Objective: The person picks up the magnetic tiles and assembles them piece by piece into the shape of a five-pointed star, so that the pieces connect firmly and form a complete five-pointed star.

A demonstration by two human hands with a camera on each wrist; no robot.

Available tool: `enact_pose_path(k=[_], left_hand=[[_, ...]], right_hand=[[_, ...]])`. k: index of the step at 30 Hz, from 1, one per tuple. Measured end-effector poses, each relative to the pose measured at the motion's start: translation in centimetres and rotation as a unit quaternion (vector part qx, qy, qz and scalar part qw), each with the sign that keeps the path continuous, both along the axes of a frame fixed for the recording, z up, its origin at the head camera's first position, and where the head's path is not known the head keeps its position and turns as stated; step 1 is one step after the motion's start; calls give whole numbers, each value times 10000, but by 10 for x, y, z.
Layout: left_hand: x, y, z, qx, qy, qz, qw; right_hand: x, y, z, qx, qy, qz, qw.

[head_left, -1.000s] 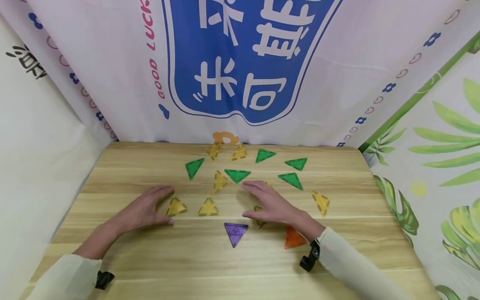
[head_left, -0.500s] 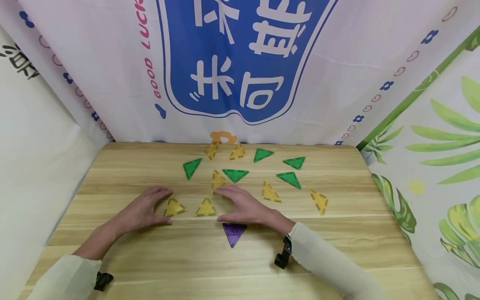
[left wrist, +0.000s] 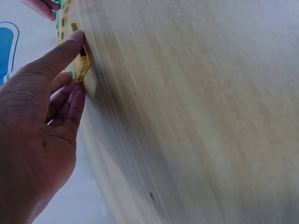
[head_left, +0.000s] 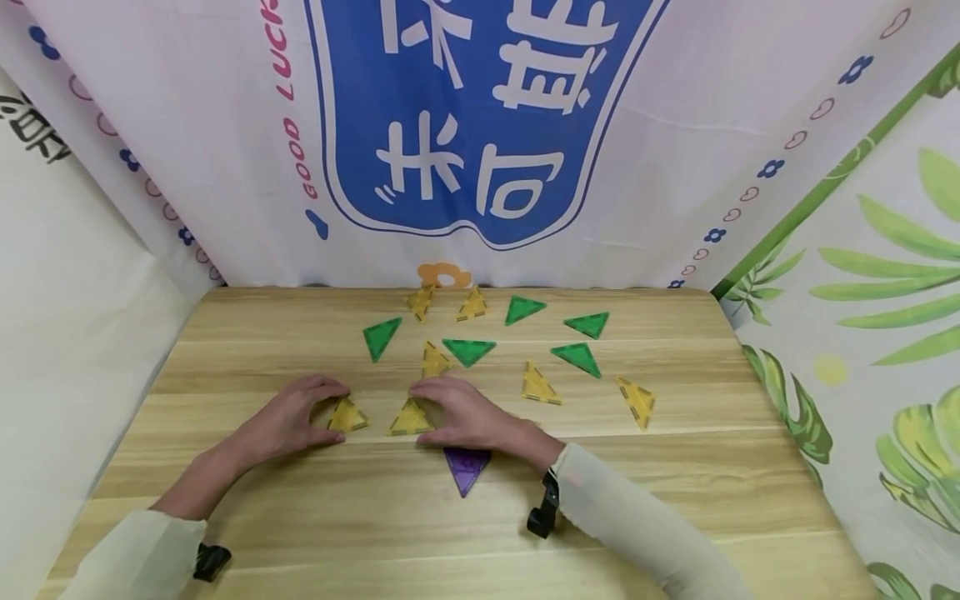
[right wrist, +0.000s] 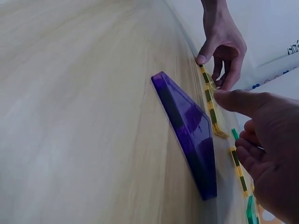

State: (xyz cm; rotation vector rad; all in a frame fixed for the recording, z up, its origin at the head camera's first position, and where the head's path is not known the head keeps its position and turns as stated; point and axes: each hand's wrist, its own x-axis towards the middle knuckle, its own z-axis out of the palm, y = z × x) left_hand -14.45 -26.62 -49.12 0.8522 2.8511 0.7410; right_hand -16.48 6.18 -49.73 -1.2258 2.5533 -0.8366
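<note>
In the head view, my left hand (head_left: pixel 288 417) holds a yellow translucent triangular tile (head_left: pixel 348 416) between thumb and fingers. The left wrist view shows the thumb on this tile's near edge (left wrist: pixel 84 65). My right hand (head_left: pixel 468 414) grips the right side of a second yellow triangular tile (head_left: pixel 408 418), thumb at the near corner and fingers at the far one. These two tiles lie flat, a small gap apart in the head view. A purple triangular tile (head_left: pixel 465 475) lies just below the right hand, its upper edge partly covered.
Behind the hands lie several green triangular tiles (head_left: pixel 468 351) and more yellow ones (head_left: pixel 435 359). Two yellow tiles (head_left: pixel 540 386) rest to the right. The wooden table (head_left: pixel 360 533) ends at a printed curtain (head_left: pixel 622 225) at the back.
My right hand has moved left, from above another yellow tile to the second yellow tile. The right forearm now covers the orange tile. The left hand has closed in slightly on its tile.
</note>
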Motion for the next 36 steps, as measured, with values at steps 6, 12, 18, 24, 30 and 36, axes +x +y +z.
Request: enact_pose_path(k=[6, 12, 18, 24, 30, 36], left_hand=[[0, 0, -3, 89, -6, -112, 9999], [-1, 3, -4, 499, -196, -226, 9983], [-4, 8, -3, 528, -333, -410, 9972], [-8, 13, -3, 301, -483, -504, 9971], [-11, 17, -6, 298, -471, -791, 9953], [-11, 22, -4, 288, -451, -927, 9943]], right_hand=[[1, -8, -1, 290, 145, 21, 9995], [0, -12, -2, 397, 295, 35, 9988], [-1, -15, -2, 322, 221, -12, 9992], [-1, -18, -4, 218, 284, -33, 9994], [-1, -21, -5, 180, 299, -23, 9994], [-2, -25, -6, 192, 438, 62, 9988]])
